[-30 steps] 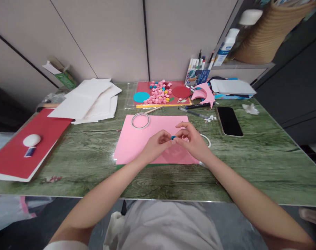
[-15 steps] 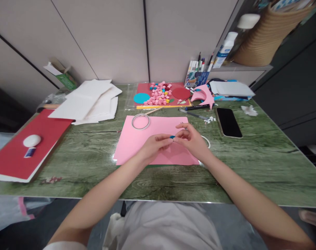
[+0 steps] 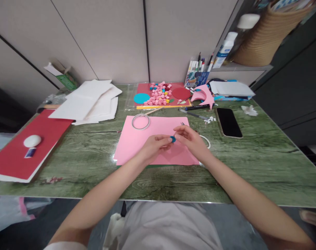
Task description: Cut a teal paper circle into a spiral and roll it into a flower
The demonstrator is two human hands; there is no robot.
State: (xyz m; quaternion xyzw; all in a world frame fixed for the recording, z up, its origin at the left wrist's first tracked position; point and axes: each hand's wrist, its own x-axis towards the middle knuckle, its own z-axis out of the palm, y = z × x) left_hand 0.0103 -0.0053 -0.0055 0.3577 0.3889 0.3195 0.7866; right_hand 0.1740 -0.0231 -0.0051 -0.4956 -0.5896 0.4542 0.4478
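Both my hands meet over the pink paper sheet [image 3: 137,139] in the middle of the green table [image 3: 264,156]. My left hand [image 3: 155,147] and my right hand [image 3: 190,139] pinch a small blue paper roll [image 3: 172,139] between their fingertips. A thin metal tool tip [image 3: 182,123] shows just above my right fingers. A roll of tape [image 3: 140,121] lies on the sheet's far left corner. Behind it, a red sheet [image 3: 181,92] carries a heap of small pink, blue and yellow paper rolls [image 3: 159,94] and a blue paper disc [image 3: 141,98].
A black phone [image 3: 228,122] lies to the right, with pens [image 3: 196,107] and a pink paper cut-out [image 3: 204,93] behind it. White sheets [image 3: 90,100] and a red board [image 3: 30,142] with a white oval object [image 3: 32,140] sit at the left. A marker box [image 3: 196,74] stands at the back.
The fingers of both hands have shifted around the blue roll, which now shows more fully between them. The hands stay in the same place over the pink sheet.
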